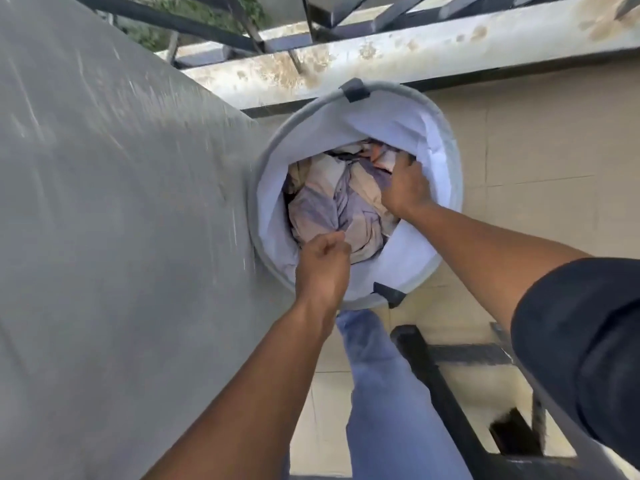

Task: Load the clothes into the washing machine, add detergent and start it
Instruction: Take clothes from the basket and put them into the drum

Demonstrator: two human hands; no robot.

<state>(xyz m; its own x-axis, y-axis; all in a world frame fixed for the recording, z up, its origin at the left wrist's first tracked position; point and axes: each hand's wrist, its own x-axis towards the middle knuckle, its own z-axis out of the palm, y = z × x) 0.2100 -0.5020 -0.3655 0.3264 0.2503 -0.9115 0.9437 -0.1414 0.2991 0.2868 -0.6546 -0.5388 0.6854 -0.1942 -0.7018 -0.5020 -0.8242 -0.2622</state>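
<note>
A round grey laundry basket (pixel 446 140) with a white lining stands on the tiled floor below me. Crumpled clothes (pixel 332 199) in lilac, cream and peach fill its bottom. My left hand (pixel 323 263) is at the near rim, fingers curled and pinching a fold of the lilac cloth. My right hand (pixel 407 188) reaches into the far right side of the basket, fingers dug down into the clothes; the fingertips are hidden in the fabric. No washing machine or detergent is in view.
A grey concrete wall (pixel 121 202) runs along the left, touching the basket. A stained ledge with dark metal railing (pixel 381 46) crosses the top. A black metal frame (pixel 450 393) lies on the tiles at lower right. My leg in blue jeans (pixel 381 393) is below the basket.
</note>
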